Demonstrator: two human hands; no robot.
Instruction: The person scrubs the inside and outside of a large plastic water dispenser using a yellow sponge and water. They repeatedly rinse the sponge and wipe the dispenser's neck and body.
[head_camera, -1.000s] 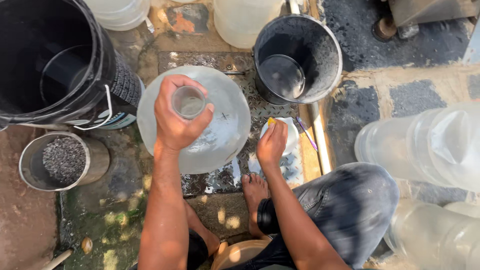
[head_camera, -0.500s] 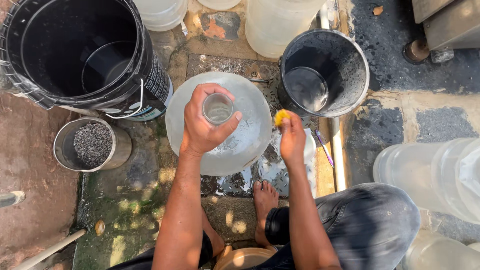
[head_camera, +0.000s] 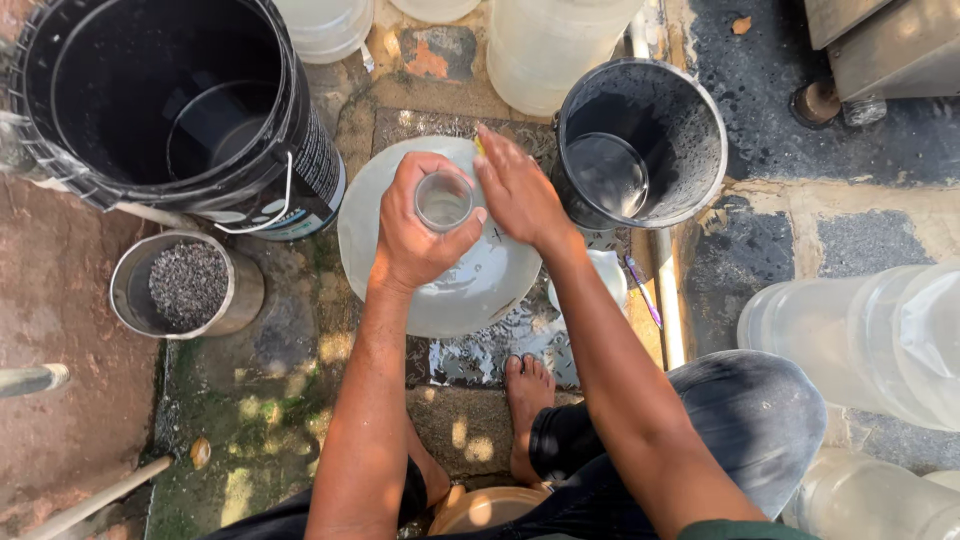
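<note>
Large translucent water jug (head_camera: 470, 290), upright

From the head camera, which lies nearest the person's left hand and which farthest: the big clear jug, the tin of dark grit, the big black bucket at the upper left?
Measured from the left hand:
1. Big clear jug: directly under the hand, which grips its neck.
2. Big black bucket: up and to the left.
3. Tin of dark grit: farther left, on the ground.
</note>
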